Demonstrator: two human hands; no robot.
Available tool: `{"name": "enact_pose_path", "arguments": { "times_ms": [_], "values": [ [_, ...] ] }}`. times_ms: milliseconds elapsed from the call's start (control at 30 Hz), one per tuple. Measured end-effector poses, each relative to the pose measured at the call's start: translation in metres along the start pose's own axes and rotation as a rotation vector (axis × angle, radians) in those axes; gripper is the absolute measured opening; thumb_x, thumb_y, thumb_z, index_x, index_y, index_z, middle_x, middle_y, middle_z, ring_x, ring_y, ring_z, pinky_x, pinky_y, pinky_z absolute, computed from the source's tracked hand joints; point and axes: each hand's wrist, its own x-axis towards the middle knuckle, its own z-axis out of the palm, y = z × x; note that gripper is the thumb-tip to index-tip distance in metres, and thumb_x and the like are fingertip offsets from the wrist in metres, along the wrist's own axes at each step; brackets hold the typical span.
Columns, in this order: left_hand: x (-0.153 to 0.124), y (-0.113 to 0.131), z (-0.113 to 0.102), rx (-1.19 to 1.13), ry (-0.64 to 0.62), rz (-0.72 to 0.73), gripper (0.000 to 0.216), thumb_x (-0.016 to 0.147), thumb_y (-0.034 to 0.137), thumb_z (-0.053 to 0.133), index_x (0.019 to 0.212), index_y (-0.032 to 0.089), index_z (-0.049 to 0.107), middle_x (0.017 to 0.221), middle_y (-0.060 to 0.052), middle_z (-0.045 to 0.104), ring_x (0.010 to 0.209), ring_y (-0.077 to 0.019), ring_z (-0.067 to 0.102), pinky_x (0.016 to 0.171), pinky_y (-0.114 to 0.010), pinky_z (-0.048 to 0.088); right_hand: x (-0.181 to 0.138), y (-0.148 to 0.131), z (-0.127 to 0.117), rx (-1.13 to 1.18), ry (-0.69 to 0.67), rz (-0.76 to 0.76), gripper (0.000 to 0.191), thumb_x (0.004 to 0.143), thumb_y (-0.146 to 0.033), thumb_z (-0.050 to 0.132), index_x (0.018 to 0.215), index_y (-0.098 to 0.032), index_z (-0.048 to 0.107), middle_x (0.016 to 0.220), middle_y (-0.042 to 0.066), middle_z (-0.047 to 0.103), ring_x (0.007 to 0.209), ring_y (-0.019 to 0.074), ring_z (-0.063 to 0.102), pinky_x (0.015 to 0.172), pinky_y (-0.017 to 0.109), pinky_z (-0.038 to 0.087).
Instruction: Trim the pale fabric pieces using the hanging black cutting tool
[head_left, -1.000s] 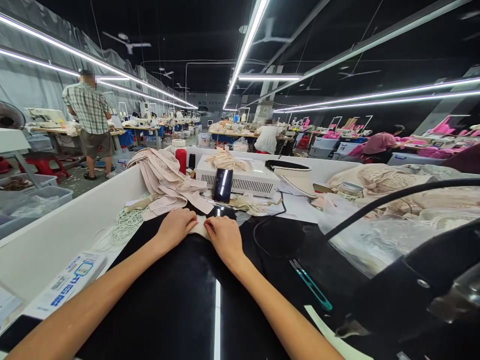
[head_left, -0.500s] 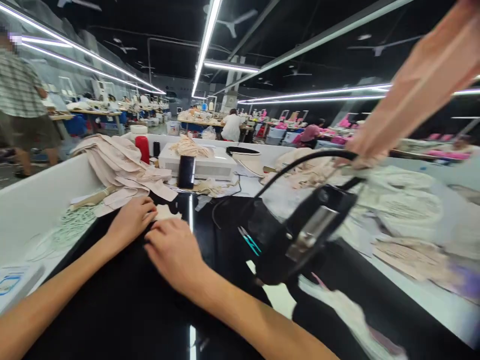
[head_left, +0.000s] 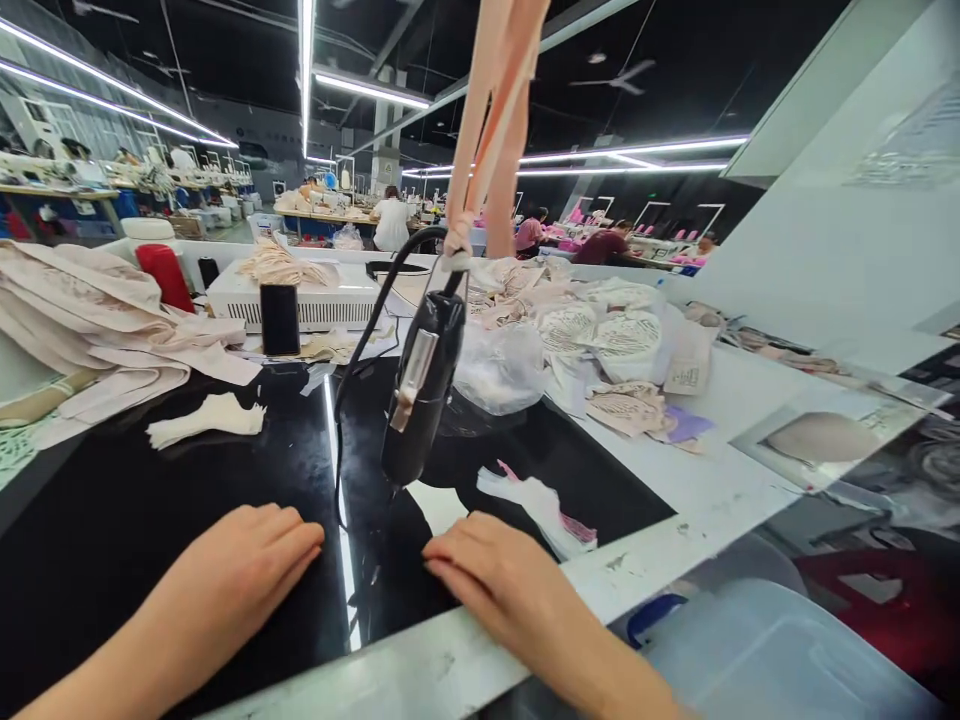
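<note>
My left hand (head_left: 240, 570) lies flat on the glossy black table top (head_left: 112, 520), fingers together and stretched out, holding nothing. My right hand (head_left: 495, 580) rests flat at the table's near white edge, also empty. Between and just beyond them hangs a black handheld tool (head_left: 420, 385) on a black cable, suspended from a beige strap (head_left: 495, 100). A small pale fabric piece (head_left: 206, 418) lies on the black surface beyond my left hand. A white and pink scrap (head_left: 544, 508) lies just past my right hand.
Beige garments (head_left: 97, 320) are heaped at the left. A white box unit (head_left: 300, 300) with a dark phone (head_left: 279, 318) leaning on it stands at the back. Lace cups and plastic bags (head_left: 600, 345) crowd the right. A translucent bin (head_left: 772, 650) sits below the table edge. Other people work at distant tables.
Both hands drew back from the pale fabric piece to the table's near edge and lie flat. The view swung right, so the hanging black tool now sits in the middle.
</note>
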Motion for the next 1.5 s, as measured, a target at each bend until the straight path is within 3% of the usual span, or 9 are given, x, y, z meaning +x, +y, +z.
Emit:
{"name": "enact_pose_path", "arguments": {
  "times_ms": [100,200,367,600,800,1000,1133,1333,1500],
  "values": [
    [0.011,0.031,0.006,-0.062,-0.098,0.059,0.028,0.100,0.013,0.039,0.099,0.024,0.065,0.080,-0.001,0.064,0.065,-0.0189,0.059,0.062,-0.032,0.042,-0.011,0.019,-0.005,-0.071,0.013,0.055,0.013,0.098,-0.020,0.055,0.099,-0.023,0.068,0.090,0.005,0.073,0.082,0.0229,0.066,0.070,0.034,0.052],
    [0.022,0.051,0.012,-0.110,-0.165,0.076,0.025,0.098,0.009,0.042,0.103,0.023,0.062,0.080,0.000,0.061,0.065,-0.0190,0.057,0.060,-0.033,0.039,-0.015,0.027,0.006,-0.130,0.024,0.026,0.010,0.098,-0.022,0.057,0.097,-0.023,0.067,0.089,0.005,0.070,0.081,0.0221,0.064,0.067,0.033,0.049],
    [0.039,0.070,0.022,-0.114,-0.165,0.100,0.021,0.098,0.010,0.046,0.106,0.021,0.062,0.078,0.000,0.060,0.064,-0.0193,0.055,0.058,-0.035,0.036,-0.015,0.032,0.028,-0.176,0.067,-0.031,0.028,0.100,-0.012,0.045,0.083,-0.020,0.066,0.079,0.005,0.065,0.071,0.0196,0.055,0.063,0.032,0.040],
    [0.043,0.075,0.029,-0.090,-0.198,0.072,0.025,0.098,0.011,0.047,0.117,0.021,0.060,0.083,-0.001,0.064,0.068,-0.0199,0.060,0.061,-0.034,0.041,-0.013,0.030,0.022,-0.023,0.092,0.022,0.020,0.097,-0.012,0.053,0.087,-0.019,0.069,0.086,0.004,0.068,0.079,0.0175,0.060,0.071,0.028,0.046],
    [0.047,0.078,0.030,-0.039,-0.137,0.117,0.030,0.103,0.016,0.039,0.129,0.017,0.054,0.079,-0.001,0.063,0.063,-0.0192,0.060,0.057,-0.034,0.040,-0.010,0.025,0.010,0.221,0.084,0.169,0.021,0.094,-0.010,0.056,0.083,-0.021,0.070,0.082,0.000,0.066,0.080,0.0153,0.063,0.068,0.024,0.047],
    [0.051,0.080,0.033,-0.049,-0.091,0.138,0.024,0.103,0.017,0.040,0.118,0.020,0.060,0.077,0.000,0.062,0.061,-0.0185,0.058,0.053,-0.035,0.038,-0.009,0.023,0.011,0.367,0.071,0.261,0.024,0.091,-0.008,0.054,0.078,-0.021,0.069,0.080,0.000,0.063,0.079,0.0160,0.060,0.068,0.026,0.044],
    [0.052,0.081,0.035,-0.083,-0.090,0.119,0.016,0.100,0.019,0.050,0.110,0.021,0.062,0.078,0.000,0.062,0.061,-0.0189,0.057,0.054,-0.035,0.038,-0.008,0.024,0.011,0.450,0.071,0.352,0.022,0.088,-0.010,0.055,0.072,-0.021,0.065,0.076,-0.001,0.058,0.072,0.0149,0.055,0.063,0.027,0.039],
    [0.053,0.084,0.037,-0.137,-0.056,0.074,0.020,0.096,0.016,0.055,0.114,0.021,0.062,0.075,0.001,0.060,0.060,-0.0203,0.057,0.052,-0.034,0.040,-0.001,0.031,0.005,0.575,0.153,0.458,0.016,0.088,-0.020,0.056,0.074,-0.021,0.064,0.076,-0.001,0.059,0.069,0.0147,0.055,0.061,0.027,0.039],
    [0.055,0.086,0.032,-0.159,-0.072,0.073,0.025,0.092,0.014,0.059,0.115,0.021,0.063,0.081,0.000,0.064,0.063,-0.0200,0.060,0.053,-0.034,0.045,0.018,0.039,-0.002,0.774,0.157,0.556,0.017,0.090,-0.036,0.057,0.087,-0.021,0.064,0.062,-0.003,0.065,0.045,0.0106,0.052,0.049,0.024,0.042]
  ]
}}
